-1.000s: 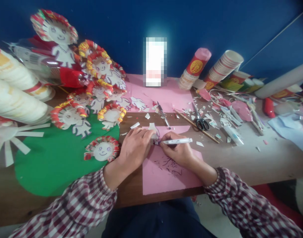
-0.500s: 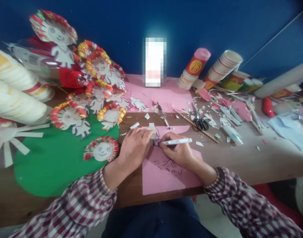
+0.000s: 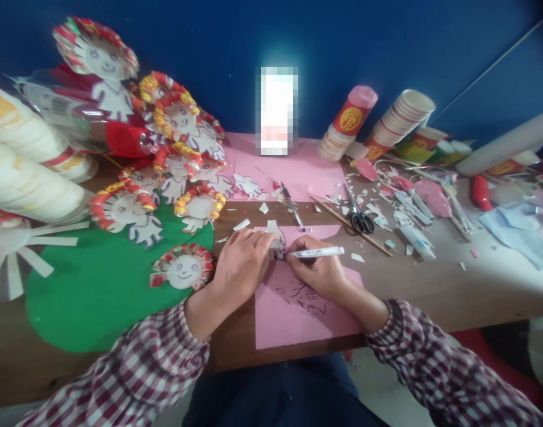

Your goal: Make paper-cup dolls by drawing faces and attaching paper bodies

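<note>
My right hand (image 3: 318, 270) grips a white acrylic marker (image 3: 318, 252), its tip at the lower edge of a small white paper cutout (image 3: 274, 228). With fingers bent, my left hand (image 3: 245, 261) holds that cutout down and hides part of it. Under both hands lies a pink sheet (image 3: 280, 326) with dark scribbled marks. Just left of my left hand, a paper doll's head (image 3: 182, 270) with a drawn face and red fringe rests on a green round sheet (image 3: 89, 296).
Several finished paper dolls (image 3: 182, 121) crowd the back left beside stacked paper cups (image 3: 35, 178). Black scissors (image 3: 360, 219), a wooden stick (image 3: 371, 240) and a pen (image 3: 293, 207) lie beyond my hands among paper scraps. More cup stacks (image 3: 400, 115) stand at the back right.
The marker tip has shifted very slightly along the cutout's lower edge. My left hand has stayed in place.
</note>
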`<state>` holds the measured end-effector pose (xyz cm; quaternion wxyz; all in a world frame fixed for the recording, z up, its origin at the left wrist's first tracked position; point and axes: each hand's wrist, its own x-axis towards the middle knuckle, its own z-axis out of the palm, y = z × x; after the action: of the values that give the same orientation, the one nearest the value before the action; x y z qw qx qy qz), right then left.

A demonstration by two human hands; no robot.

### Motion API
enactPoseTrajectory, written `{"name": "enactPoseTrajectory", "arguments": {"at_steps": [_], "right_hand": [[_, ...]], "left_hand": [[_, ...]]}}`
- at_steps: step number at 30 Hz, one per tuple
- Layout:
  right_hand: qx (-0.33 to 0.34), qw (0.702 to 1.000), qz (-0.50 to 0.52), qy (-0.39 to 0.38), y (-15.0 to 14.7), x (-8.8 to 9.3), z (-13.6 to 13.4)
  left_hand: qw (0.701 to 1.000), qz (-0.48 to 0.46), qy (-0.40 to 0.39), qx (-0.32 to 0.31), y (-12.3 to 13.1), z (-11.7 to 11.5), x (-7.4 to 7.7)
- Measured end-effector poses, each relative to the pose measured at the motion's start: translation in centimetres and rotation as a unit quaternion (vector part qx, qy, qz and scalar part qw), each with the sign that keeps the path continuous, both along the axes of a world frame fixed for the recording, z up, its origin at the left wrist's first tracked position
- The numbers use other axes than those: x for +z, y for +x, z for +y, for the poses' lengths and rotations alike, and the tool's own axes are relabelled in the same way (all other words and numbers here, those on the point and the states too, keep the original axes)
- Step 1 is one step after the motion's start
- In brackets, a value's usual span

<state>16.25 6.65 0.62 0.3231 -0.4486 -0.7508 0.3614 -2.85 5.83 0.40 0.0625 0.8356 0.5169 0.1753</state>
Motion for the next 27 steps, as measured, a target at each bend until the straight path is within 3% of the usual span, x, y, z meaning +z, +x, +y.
{"name": "enactPoseTrajectory", "arguments": {"at_steps": [27], "right_hand": [[-0.012, 1.000, 0.010, -0.016, -0.16, 0.13, 0.01]], "left_hand": [[1.000, 0.009, 0.000, 0.004, 0.05, 0.04, 0.12]]}}
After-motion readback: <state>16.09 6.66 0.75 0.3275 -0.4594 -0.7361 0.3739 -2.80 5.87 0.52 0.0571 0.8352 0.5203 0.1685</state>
